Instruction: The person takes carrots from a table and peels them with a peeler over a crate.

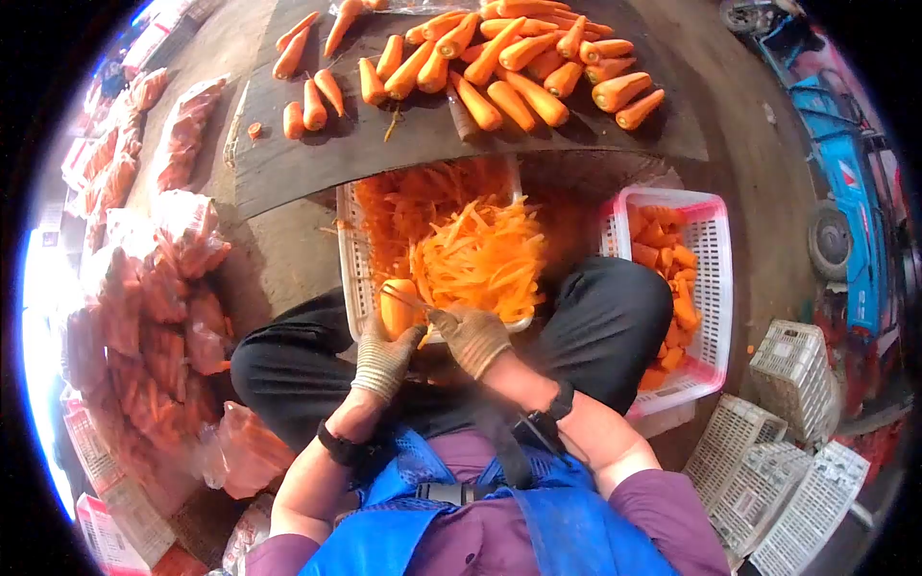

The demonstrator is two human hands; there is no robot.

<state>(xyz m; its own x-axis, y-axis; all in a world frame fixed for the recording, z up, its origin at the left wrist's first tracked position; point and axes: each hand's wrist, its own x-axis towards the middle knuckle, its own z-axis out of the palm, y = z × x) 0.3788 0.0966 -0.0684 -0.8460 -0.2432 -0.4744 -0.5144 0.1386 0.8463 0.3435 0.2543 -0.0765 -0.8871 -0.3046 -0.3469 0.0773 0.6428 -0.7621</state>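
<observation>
My left hand (382,360), in a work glove, is wrapped round a peeled carrot (397,307) that stands upright over the near left edge of a white crate (355,264). In my gloved right hand (473,338) is a thin peeler (419,303), its blade lying across the carrot; the handle is mostly hidden by the fingers. Just beyond both hands, a heap of orange carrot peelings (475,259) fills the crate.
Whole carrots (523,58) lie on a dark board (288,158) ahead. Right of my knee, a pink-and-white crate (713,288) holds carrot pieces (677,307). Bagged carrots (144,355) are piled at left. Crates (788,370) and a blue vehicle (850,192) stand at right.
</observation>
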